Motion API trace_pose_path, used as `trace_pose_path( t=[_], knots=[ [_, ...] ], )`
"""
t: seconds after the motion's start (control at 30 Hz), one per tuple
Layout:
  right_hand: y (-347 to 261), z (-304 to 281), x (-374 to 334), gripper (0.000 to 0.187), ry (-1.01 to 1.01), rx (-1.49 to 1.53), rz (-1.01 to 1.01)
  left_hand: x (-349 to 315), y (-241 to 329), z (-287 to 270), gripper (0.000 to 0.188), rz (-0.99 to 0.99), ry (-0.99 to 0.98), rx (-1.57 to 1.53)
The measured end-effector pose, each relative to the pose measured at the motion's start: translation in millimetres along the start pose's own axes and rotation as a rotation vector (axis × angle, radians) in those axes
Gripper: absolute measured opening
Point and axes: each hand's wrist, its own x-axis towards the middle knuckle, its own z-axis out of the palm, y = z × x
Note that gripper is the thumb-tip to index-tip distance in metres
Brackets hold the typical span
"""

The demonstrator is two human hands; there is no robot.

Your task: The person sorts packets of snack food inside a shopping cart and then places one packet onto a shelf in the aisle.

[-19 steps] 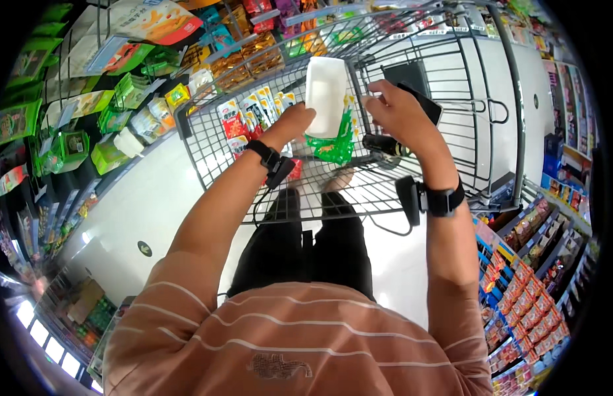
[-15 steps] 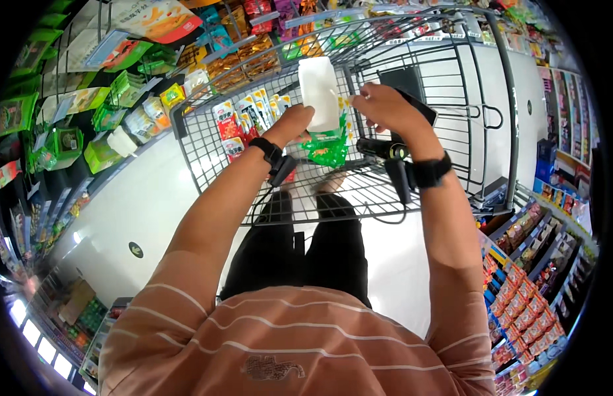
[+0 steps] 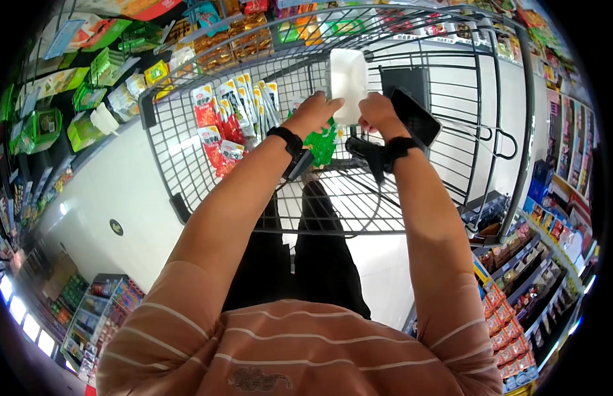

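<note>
Both hands hold an empty-looking white box (image 3: 349, 76), open at the top, tilted up over the shopping cart (image 3: 178, 148). My left hand (image 3: 316, 111) grips its lower left edge, thumb toward the inside. At its lower right corner, my right hand (image 3: 380, 115) has its fingers curled closed against the box; part of the grip is hidden. Beneath the hands lies a green bag (image 3: 323, 146). Red and white snack packets (image 3: 211, 142) stand and lie in the cart's left part. Beside my right wrist rests a black slab-shaped device (image 3: 420, 119), like a phone.
Shelves of green packages (image 3: 39, 132) run along the left, close to the cart. At the lower right stand racks with rows of red packets (image 3: 507, 323). Another stocked shelf (image 3: 105, 310) is at the lower left. White floor (image 3: 131, 191) shows between.
My right hand has come in from apart and closed on the box's lower right. The box has shifted right in view, and my left hand has moved with it.
</note>
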Motion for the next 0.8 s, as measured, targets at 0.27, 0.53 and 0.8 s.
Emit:
trace_pose_path(
  t=[0.27,0.53,0.8],
  knots=[
    [33,-6,68,0.022,0.168,-0.24,-0.019,-3,-75,-15,0.053,-0.138,0.08,-0.107],
    [64,10,106,0.022,0.26,-0.369,-0.057,-1,-114,-24,0.057,-0.183,0.213,-0.043],
    [64,27,113,0.035,0.447,-0.131,-0.089,30,-129,-21,0.051,-0.009,0.293,0.22]
  ],
)
